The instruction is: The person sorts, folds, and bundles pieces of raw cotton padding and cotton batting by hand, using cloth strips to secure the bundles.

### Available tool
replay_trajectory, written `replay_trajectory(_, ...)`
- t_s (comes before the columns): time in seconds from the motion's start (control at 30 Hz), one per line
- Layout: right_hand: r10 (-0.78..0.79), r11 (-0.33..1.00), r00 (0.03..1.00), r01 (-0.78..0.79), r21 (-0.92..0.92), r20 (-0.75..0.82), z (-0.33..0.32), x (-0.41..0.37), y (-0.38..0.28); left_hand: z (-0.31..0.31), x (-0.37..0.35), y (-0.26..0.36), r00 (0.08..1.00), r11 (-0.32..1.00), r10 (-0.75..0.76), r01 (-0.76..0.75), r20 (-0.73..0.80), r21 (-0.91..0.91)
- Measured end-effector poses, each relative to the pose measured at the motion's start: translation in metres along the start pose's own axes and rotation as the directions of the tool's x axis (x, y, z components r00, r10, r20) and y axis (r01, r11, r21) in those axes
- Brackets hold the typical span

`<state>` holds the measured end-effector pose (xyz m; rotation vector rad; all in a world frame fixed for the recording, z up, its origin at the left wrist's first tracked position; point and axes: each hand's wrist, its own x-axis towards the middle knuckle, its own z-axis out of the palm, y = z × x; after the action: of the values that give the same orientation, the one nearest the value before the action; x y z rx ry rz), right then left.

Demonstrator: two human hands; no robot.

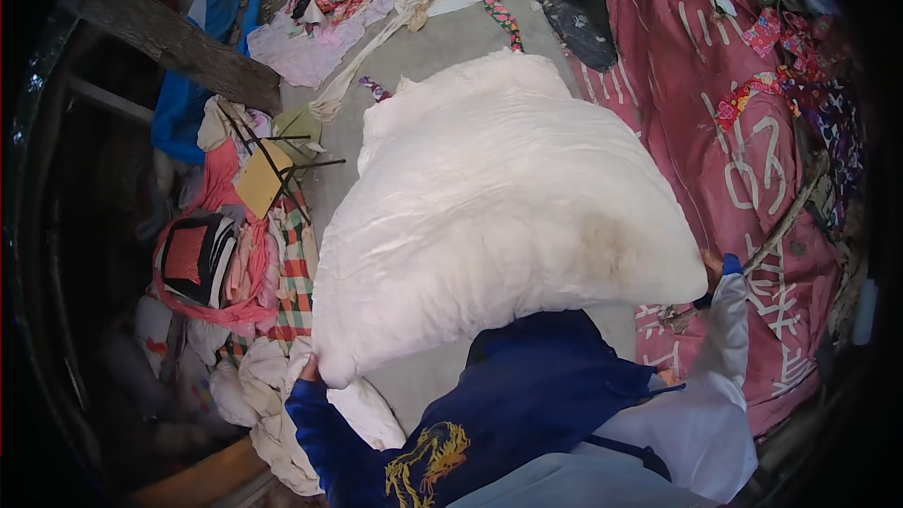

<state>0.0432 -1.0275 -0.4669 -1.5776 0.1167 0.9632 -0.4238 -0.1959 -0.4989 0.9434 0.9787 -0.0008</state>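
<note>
Head view looks straight down on a big white stuffed pillow (489,198), and I place everything else from it. Far left of the pillow a dark wooden beam (179,42) slants across. Nearer to it lie a small folding stool with a yellow seat (261,179), a heap of pink cloth (235,306) and a plaid cloth (296,282).

The left hand (308,369), on a blue sleeve, is clamped on the pillow's lower left corner, with its fingers mostly tucked under. The pillow is held up in front of the chest, above the grey concrete floor (451,38). Its near edge runs between the two hands, rising a little to the right, and its bulk stretches forward, away from the body. A yellowish stain (607,245) sits near the right corner.

The hands are wide apart, one at each near corner. The right hand (712,268), on a white sleeve, is pressed to the right corner, but its fingers are hidden behind the stuffing. I cannot tell whether they are closed on it. The left hand sits closer to the body and the right one is farther out.

Right of the pillow a maroon cloth with white characters (743,169) covers the floor, strewn with floral strips (752,89).
</note>
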Motion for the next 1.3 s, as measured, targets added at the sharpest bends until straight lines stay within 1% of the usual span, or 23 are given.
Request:
replay_trajectory(0.07,0.112,0.932,0.987,-0.144,-0.333,-0.116,-0.005,0.049,0.047,-0.007,0.061,-0.029,0.976,0.906,-0.207,0.217,-0.066,0.362)
replay_trajectory(0.1,0.147,0.837,0.970,-0.225,-0.499,-0.191,-0.005,0.082,0.070,0.004,0.090,-0.050,0.983,0.765,-0.003,0.120,-0.183,0.633)
replay_trajectory(0.13,0.159,0.773,0.955,-0.279,-0.570,-0.251,-0.002,0.110,0.088,0.080,0.075,-0.019,0.928,0.612,-0.009,0.300,-0.373,0.732)
replay_trajectory(0.17,0.166,0.728,0.939,-0.323,-0.604,-0.302,0.003,0.131,0.100,0.113,0.063,-0.008,0.947,0.763,0.064,0.157,-0.315,0.627)
replay_trajectory(0.23,0.129,0.825,0.922,-0.304,-0.476,-0.366,0.007,0.136,0.107,0.110,0.045,-0.013,0.970,0.920,0.145,-0.060,-0.193,0.388)
replay_trajectory(0.33,0.019,0.981,0.898,-0.101,-0.163,-0.440,0.014,0.065,0.089,0.011,0.044,-0.063,0.972,0.971,0.233,-0.231,0.026,-0.056)
replay_trajectory(0.37,-0.018,1.000,0.894,0.010,-0.020,-0.449,0.024,0.028,0.077,0.014,0.002,-0.049,0.984,0.985,0.156,-0.149,0.081,-0.087)
replay_trajectory(0.43,-0.136,0.957,0.911,0.223,0.187,-0.389,0.023,-0.020,0.076,-0.030,-0.035,-0.063,0.952,0.960,0.231,-0.190,0.202,-0.206)
replay_trajectory(0.47,-0.205,0.911,0.918,0.306,0.276,-0.341,0.016,-0.033,0.086,-0.044,-0.033,-0.069,0.954,0.970,0.228,-0.204,0.195,-0.133)
replay_trajectory(0.53,-0.159,0.987,0.974,0.153,-0.048,-0.160,-0.060,-0.046,0.139,-0.098,-0.024,-0.114,0.982,0.996,0.043,-0.028,0.182,-0.088)
replay_trajectory(0.57,-0.049,0.945,0.940,-0.065,-0.320,-0.338,-0.089,-0.017,0.187,-0.089,-0.018,-0.116,0.978,0.967,-0.202,0.192,0.048,0.168)
replay_trajectory(0.6,0.010,0.886,0.939,-0.168,-0.432,-0.345,-0.074,-0.011,0.173,-0.095,0.016,-0.128,0.977,0.897,-0.211,0.186,0.019,0.401)
replay_trajectory(0.67,0.136,0.697,0.912,-0.365,-0.617,-0.386,-0.022,-0.001,0.142,0.014,-0.001,-0.079,0.961,0.688,-0.240,0.266,-0.134,0.675)
replay_trajectory(0.77,0.000,0.964,0.908,-0.112,-0.243,-0.420,0.002,-0.012,0.141,0.002,-0.004,-0.087,0.996,0.991,0.005,-0.017,0.086,0.136)
replay_trajectory(0.87,-0.208,0.948,0.906,0.280,0.154,-0.369,0.015,-0.047,0.164,-0.071,-0.022,-0.137,0.983,0.978,0.150,-0.132,0.106,-0.159)
replay_trajectory(0.93,-0.140,0.939,0.953,0.214,0.270,-0.270,0.028,-0.085,0.146,-0.098,-0.048,-0.152,0.972,0.953,0.013,0.059,0.234,-0.298)
replay_trajectory(0.97,-0.051,0.996,0.948,0.023,-0.091,-0.315,0.018,-0.081,0.161,-0.101,-0.058,-0.161,0.987,0.958,-0.134,0.151,0.086,-0.243)
replay_trajectory(1.0,0.018,0.881,0.925,-0.193,-0.431,-0.378,-0.006,-0.065,0.191,-0.092,-0.056,-0.165,0.976,0.978,-0.208,0.208,0.059,0.001)
replay_trajectory(1.07,0.046,0.247,0.848,-0.523,-0.816,-0.529,-0.038,-0.034,0.236,-0.066,-0.039,-0.157,0.948,0.832,-0.316,0.298,-0.042,0.468)
replay_trajectory(1.1,0.114,0.203,0.891,-0.453,-0.868,-0.439,-0.020,-0.030,0.221,-0.064,-0.031,-0.152,0.954,0.844,-0.295,0.281,-0.042,0.456)
replay_trajectory(1.2,-0.024,0.157,0.854,-0.509,-0.846,-0.519,-0.010,-0.020,0.178,-0.067,-0.006,-0.151,0.971,0.881,-0.236,0.230,-0.036,0.413)
replay_trajectory(1.23,-0.074,0.308,0.838,-0.496,-0.812,-0.540,-0.045,-0.016,0.198,-0.075,-0.013,-0.153,0.972,0.957,-0.235,0.235,-0.017,0.172)
replay_trajectory(1.3,-0.173,0.585,0.798,-0.388,-0.712,-0.577,-0.115,-0.008,0.240,-0.075,-0.052,-0.152,0.995,0.996,-0.084,0.086,0.044,-0.037)
